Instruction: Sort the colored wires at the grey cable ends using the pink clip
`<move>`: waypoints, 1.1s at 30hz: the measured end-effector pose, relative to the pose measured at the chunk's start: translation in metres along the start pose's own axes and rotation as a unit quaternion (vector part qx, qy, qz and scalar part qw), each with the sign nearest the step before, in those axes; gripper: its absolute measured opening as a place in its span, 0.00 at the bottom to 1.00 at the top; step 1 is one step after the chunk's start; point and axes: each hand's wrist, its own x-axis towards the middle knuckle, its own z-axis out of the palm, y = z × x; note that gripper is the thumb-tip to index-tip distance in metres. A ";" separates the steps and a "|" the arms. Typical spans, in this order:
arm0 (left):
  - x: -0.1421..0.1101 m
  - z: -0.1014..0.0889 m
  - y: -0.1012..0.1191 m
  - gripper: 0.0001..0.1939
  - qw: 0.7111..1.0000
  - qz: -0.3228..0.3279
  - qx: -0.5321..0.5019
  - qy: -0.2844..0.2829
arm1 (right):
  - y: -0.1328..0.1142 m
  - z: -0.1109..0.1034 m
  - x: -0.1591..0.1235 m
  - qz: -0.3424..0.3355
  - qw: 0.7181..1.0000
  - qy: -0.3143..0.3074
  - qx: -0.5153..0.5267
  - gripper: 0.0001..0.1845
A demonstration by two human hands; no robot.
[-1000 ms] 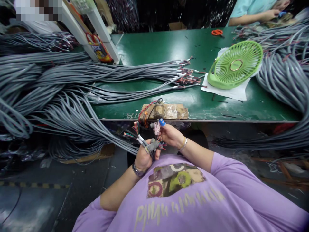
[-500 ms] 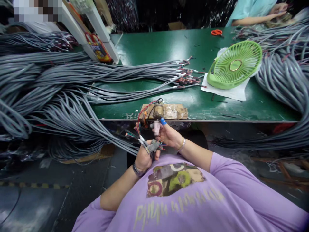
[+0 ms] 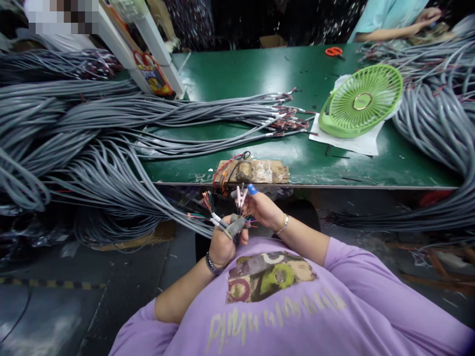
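My left hand [image 3: 224,242] is closed round the ends of several grey cables [image 3: 221,223] below the table edge, its thumb in a grey wrap. Fanned coloured wires [image 3: 208,201] with bare copper tips stick out to the upper left. More thin coloured wires [image 3: 252,221] poke out past the thumb, toward my other hand. My right hand [image 3: 265,210], with blue tape on a fingertip, grips a small pale pink two-armed tool [image 3: 241,198]. The tool's arms spread upward in a V; its lower end is at the wires, and its exact kind is unclear.
Grey cable bundles [image 3: 111,116] cover the left side of the green table [image 3: 230,69], and more [image 3: 434,118] hang at the right. A taped wooden block [image 3: 269,172] lies at the front edge. Beyond are a green fan [image 3: 361,101], orange-handled scissors [image 3: 334,51] and a co-worker's arm [image 3: 389,33].
The pink tool looks more closed half a second ago and has its arms spread now. The fanned wires have shifted slightly left. Both hands stay in nearly the same place.
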 end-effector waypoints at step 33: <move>0.010 -0.002 -0.004 0.18 0.999 -0.038 0.017 0.032 | 0.001 0.014 0.012 0.052 0.989 0.025 0.136 0.25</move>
